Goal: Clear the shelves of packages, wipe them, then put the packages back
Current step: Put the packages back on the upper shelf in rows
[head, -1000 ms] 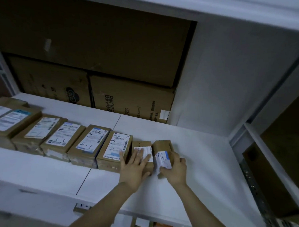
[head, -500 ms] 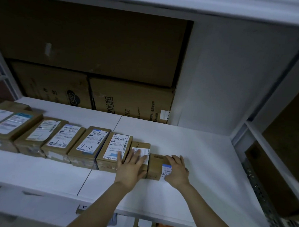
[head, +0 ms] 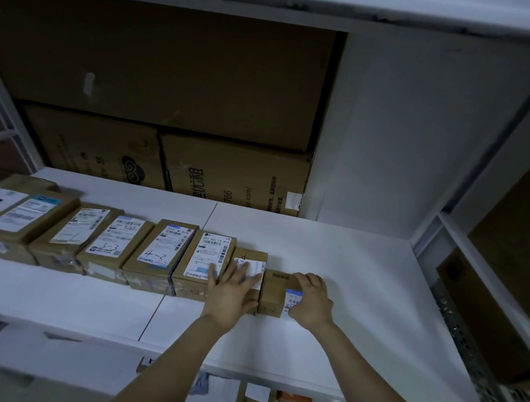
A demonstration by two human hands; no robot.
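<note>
Centre frame: right hand (head: 312,300) grips the end box (head: 273,292), last in a row of packages (head: 152,250) reaching the left edge. Left hand (head: 229,293), fingers spread flat, presses its neighbour (head: 252,255). Bare shelf (head: 359,296) extends rightward.

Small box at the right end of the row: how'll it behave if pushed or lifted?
The small box is likely stiff: square cardboard edges, no sagging. Probably light, since the right hand alone nearly covers it. Should slide, not tip, on the smooth white shelf: it sits flat.
</note>
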